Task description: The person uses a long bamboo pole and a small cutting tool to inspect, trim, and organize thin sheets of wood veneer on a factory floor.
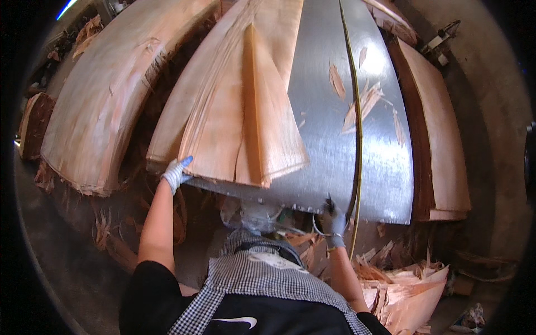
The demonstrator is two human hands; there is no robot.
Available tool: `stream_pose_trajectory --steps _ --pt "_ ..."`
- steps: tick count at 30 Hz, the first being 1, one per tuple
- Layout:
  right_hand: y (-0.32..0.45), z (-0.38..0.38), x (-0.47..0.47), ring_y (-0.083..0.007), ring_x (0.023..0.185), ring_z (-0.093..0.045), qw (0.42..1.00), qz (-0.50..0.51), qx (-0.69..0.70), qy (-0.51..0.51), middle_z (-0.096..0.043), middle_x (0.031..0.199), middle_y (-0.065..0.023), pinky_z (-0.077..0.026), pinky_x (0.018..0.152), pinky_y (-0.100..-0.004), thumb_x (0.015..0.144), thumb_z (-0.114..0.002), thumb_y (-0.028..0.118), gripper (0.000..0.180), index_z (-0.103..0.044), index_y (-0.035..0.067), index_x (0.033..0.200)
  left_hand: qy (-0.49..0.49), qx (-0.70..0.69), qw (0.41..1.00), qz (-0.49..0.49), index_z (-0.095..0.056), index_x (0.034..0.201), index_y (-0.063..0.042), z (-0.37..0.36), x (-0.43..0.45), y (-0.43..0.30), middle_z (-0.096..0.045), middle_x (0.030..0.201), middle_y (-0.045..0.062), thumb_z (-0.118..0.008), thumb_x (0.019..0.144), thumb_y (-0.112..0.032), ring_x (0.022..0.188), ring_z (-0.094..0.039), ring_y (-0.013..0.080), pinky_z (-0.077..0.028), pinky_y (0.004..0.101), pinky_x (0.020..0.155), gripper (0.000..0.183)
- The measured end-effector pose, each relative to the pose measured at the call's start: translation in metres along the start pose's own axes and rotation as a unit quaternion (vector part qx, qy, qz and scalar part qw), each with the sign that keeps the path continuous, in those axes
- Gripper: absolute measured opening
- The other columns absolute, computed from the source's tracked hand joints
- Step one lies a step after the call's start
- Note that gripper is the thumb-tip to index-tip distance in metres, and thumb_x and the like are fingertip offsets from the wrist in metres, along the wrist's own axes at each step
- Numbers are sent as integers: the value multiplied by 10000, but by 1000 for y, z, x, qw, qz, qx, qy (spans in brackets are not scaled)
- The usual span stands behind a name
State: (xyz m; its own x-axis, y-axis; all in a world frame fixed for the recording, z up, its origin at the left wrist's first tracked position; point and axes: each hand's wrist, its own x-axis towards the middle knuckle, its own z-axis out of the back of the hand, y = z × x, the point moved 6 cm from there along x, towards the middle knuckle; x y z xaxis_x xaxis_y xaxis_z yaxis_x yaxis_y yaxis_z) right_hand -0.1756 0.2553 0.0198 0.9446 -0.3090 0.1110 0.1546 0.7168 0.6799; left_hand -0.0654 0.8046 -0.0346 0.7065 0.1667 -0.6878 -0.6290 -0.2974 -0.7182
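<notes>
My left hand (176, 172), in a pale glove with blue fingertips, grips the near left corner of a bundle of thin wood veneer sheets (217, 146). The bundle is partly folded over itself and lies on a metal-topped table (322, 167), beside and over more veneer. My right hand (333, 217), in a grey glove with dark fingertips, is at the table's near edge by a metal ring; it is blurred, and what it holds cannot be told. A long thin strip (358, 125) runs lengthwise over the metal top, just right of that hand. Veneer scraps (365, 104) lie on the metal.
A tall veneer stack (96, 109) stands to the left, and another stack (444, 138) to the right of the table. A heap of broken veneer (406, 289) is at the lower right. More scraps (104, 230) lie on the floor at the left.
</notes>
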Motion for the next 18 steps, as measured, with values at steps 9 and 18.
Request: stream_pose_trajectory --steps 9,18 --pt "64 -161 81 -96 335 -360 765 -382 514 63 -434 467 17 -267 310 -228 779 -678 279 232 -530 136 671 178 -172 969 16 -419 1265 -63 3 16 -6 -510 1228 87 -661 761 -436 1134 -478 248 -408 440 952 672" --pt "284 -176 23 -321 675 -600 923 323 -59 203 -600 871 -101 -476 558 -417 804 -545 194 208 -563 147 1006 160 -53 984 58 -455 1234 -72 -11 0 -40 -534 1170 89 -718 684 -484 1088 -499 247 -433 492 876 736"
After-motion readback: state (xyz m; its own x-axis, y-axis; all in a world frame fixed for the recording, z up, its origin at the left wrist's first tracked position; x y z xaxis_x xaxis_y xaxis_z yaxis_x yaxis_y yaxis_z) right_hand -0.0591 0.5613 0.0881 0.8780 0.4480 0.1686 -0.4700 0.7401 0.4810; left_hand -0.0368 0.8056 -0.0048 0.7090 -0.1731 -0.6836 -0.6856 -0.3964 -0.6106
